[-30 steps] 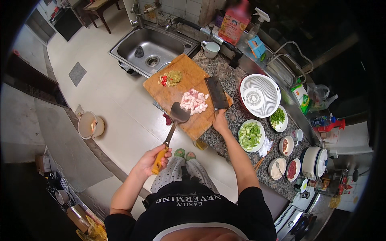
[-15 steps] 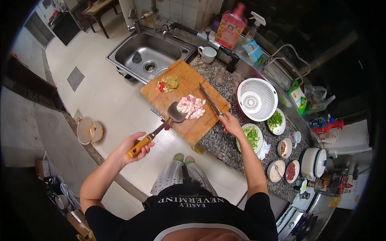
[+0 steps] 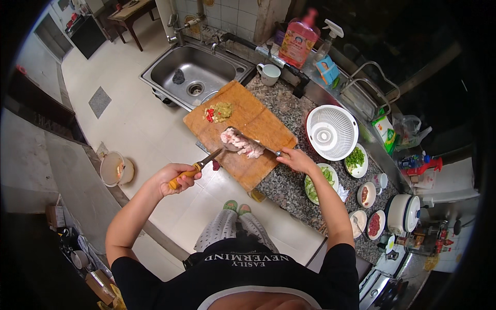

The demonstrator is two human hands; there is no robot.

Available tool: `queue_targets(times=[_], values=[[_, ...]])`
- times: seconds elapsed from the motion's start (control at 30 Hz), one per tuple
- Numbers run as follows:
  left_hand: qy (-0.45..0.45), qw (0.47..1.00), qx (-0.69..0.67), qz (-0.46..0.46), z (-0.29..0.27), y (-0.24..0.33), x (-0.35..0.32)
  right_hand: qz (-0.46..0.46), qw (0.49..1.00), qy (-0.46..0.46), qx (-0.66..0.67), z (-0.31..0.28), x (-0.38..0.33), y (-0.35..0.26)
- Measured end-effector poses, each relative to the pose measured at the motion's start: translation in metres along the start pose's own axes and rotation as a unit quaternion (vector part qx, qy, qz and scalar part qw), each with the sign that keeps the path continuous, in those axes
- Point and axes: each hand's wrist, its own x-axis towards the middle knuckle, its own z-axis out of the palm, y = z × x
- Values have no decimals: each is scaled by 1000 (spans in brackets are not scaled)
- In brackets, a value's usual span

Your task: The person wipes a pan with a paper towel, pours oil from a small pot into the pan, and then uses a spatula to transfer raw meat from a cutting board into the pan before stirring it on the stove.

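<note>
Meat pieces (image 3: pixel 242 143) gathered mid-frame on wooden cutting board (image 3: pixel 239 132).
Left hand (image 3: pixel 178 177) fisted on spatula (image 3: pixel 206 161) handle, blade under the meat as scoop; right hand (image 3: pixel 294 157) grips cleaver (image 3: pixel 256 142), flat side backing the pile.

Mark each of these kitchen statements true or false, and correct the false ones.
1. The left hand grips a spatula by its yellow handle. True.
2. The right hand holds a cleaver laid against the pile of cut meat. True.
3. The meat lies in the sink. False: it lies on the wooden cutting board; the sink holds only a small dark thing.
4. The white colander stands on the floor. False: it sits on the granite counter, right of the board.
5. A small heap of chopped red and yellow-green bits lies at the board's far end, apart from the meat. True.
</note>
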Motion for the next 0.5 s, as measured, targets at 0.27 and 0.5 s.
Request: queue_targets(times=[0.27,0.5], values=[[25,999,30,14,-8,-3,-7,39,996,57,-60,5,-14,-30],[48,996,62,47,4,-13,-38,185,864,85,461,57,-63,7]])
